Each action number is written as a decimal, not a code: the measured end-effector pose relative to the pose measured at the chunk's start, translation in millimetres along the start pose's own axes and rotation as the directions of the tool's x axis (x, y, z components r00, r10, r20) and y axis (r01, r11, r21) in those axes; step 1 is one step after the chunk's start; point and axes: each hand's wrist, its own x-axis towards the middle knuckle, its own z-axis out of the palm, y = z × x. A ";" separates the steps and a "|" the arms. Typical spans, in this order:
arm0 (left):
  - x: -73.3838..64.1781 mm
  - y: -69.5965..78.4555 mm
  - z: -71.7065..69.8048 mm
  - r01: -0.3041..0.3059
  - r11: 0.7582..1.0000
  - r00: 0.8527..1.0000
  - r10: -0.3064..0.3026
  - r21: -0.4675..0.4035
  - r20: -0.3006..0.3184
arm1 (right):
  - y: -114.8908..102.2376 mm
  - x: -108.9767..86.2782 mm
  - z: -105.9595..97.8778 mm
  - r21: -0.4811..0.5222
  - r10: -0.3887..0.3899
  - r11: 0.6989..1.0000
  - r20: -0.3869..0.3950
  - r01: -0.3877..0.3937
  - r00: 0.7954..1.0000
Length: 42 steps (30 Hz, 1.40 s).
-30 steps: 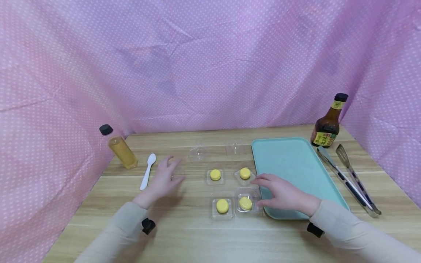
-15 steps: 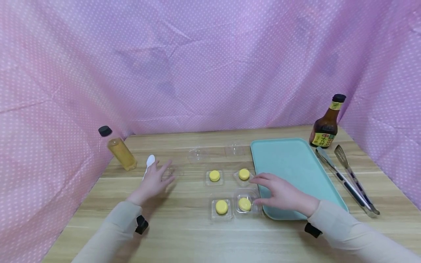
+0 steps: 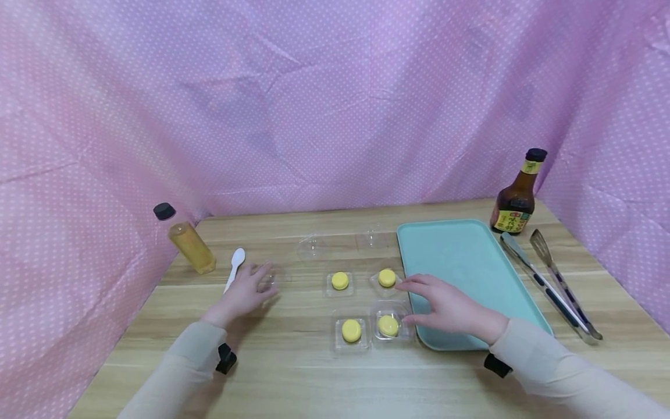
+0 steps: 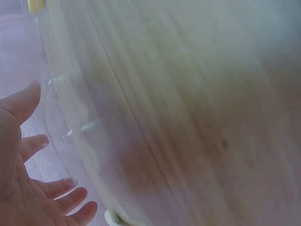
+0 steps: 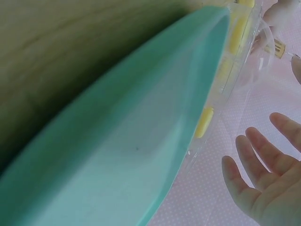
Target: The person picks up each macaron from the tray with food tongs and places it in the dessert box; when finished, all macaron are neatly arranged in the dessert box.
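Note:
My left hand (image 3: 243, 295) reaches over the table with fingers spread and slightly bent, beside a clear plastic lid (image 3: 271, 278). In the left wrist view, the clear domed plastic (image 4: 59, 123) is close to the fingertips; whether they touch it I cannot tell. A white spoon (image 3: 237, 259) lies just beyond that hand, its handle partly covered. My right hand (image 3: 445, 305) hovers at the tray's left edge, holding nothing, fingers loosely bent. Near its fingertips are yellow macarons (image 3: 387, 277) in clear square plastic boxes, including a front-right macaron (image 3: 388, 326).
A mint-green tray (image 3: 466, 256) lies at the right. Tongs (image 3: 544, 285) and a slotted turner (image 3: 560, 279) lie beyond it, near a dark sauce bottle (image 3: 515, 203). An amber bottle (image 3: 192, 247) stands back left. More clear plastic lids (image 3: 313, 247) sit at the back.
My left hand has moved left toward the spoon, then its fingers have bent a little more. The right hand has stayed nearly still. The whole scene shifts slightly with the head camera.

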 end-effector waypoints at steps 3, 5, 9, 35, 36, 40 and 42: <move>-0.1 0.2 1.5 -0.028 1.000 1.000 0.028 -0.006 -0.006 | -0.6 0.5 0.6 -0.002 0.001 1.000 -0.004 -0.001 1.000; -0.6 0.7 1.9 -0.035 0.999 0.999 0.035 -0.018 0.001 | -1.1 0.9 0.7 -0.006 -0.001 1.000 -0.007 0.001 1.000; -1.9 0.3 1.3 -0.045 0.999 0.999 0.045 -0.022 0.016 | -2.3 1.7 0.2 -0.011 -0.008 1.000 -0.008 0.008 1.000; 0.4 50.3 1.1 -0.168 0.984 0.984 0.163 -0.062 -0.076 | -1.4 5.3 3.0 0.000 -0.017 1.000 -0.014 0.017 1.000; 0.3 54.0 1.0 -0.170 0.983 0.983 0.164 -0.071 -0.078 | -1.4 5.6 3.0 0.002 -0.018 1.000 -0.017 0.018 1.000; -0.5 69.7 0.3 -0.186 0.978 0.980 0.178 -0.097 -0.085 | -1.2 6.8 2.9 0.016 -0.022 1.000 -0.022 0.022 1.000; -1.3 77.8 -0.7 -0.195 0.976 0.979 0.187 -0.098 -0.086 | -1.2 7.4 2.9 0.021 -0.021 1.000 -0.022 0.021 1.000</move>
